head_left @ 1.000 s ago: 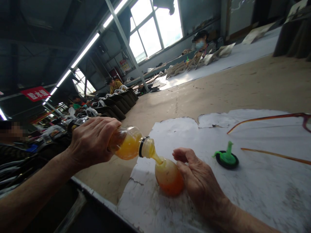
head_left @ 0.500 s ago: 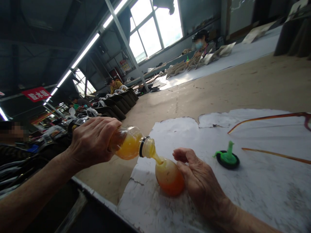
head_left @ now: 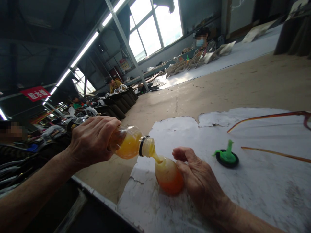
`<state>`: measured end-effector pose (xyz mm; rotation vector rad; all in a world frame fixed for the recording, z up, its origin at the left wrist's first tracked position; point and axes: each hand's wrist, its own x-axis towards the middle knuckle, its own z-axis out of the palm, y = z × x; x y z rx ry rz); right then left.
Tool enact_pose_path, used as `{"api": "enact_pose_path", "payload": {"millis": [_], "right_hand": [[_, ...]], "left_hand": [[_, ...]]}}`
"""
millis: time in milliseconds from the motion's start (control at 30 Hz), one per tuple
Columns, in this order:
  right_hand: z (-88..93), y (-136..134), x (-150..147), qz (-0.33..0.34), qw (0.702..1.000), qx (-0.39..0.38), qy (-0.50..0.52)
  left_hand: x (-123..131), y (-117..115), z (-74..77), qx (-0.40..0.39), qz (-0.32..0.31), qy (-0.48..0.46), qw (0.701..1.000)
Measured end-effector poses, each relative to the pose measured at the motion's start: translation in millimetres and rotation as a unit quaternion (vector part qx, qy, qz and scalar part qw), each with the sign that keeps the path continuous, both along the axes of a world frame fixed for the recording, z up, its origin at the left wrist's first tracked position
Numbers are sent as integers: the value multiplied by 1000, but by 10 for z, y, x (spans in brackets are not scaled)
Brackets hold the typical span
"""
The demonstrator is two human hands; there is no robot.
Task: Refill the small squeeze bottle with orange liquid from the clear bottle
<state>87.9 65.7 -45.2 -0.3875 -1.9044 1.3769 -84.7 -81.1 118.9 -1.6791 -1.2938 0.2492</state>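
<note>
My left hand (head_left: 93, 140) is wrapped round a clear plastic bottle (head_left: 128, 142), tilted with its mouth down to the right. Thick yellow liquid (head_left: 157, 158) runs from its neck into the top of a small rounded translucent container (head_left: 170, 178), whose lower part looks orange. Against the right side of that container, my right hand (head_left: 198, 176) grips it with curled fingers, partly hidden behind it. The container rests on a stained white sheet (head_left: 262, 191). Right of my right hand lies a black round lid with a green nozzle (head_left: 227, 158), tip upward.
Amber eyeglass temples (head_left: 272, 118) reach in from the right edge over the sheet. Brown covering (head_left: 218, 84) spreads across the table beyond. Dark bags with white handles (head_left: 116, 102) line up at left. Co-workers sit farther off, one in a mask (head_left: 204, 43); another person is at the left edge.
Both hands, the bottle and the container stay almost in place, and the yellow liquid keeps flowing. The view has shifted very slightly.
</note>
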Motion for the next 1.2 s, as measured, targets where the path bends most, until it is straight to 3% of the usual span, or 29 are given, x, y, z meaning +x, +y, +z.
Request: {"api": "enact_pose_path", "payload": {"millis": [1200], "right_hand": [[11, 16, -13, 7, 1000, -20, -11]], "left_hand": [[16, 1, 14, 3, 9, 11, 1000]]}}
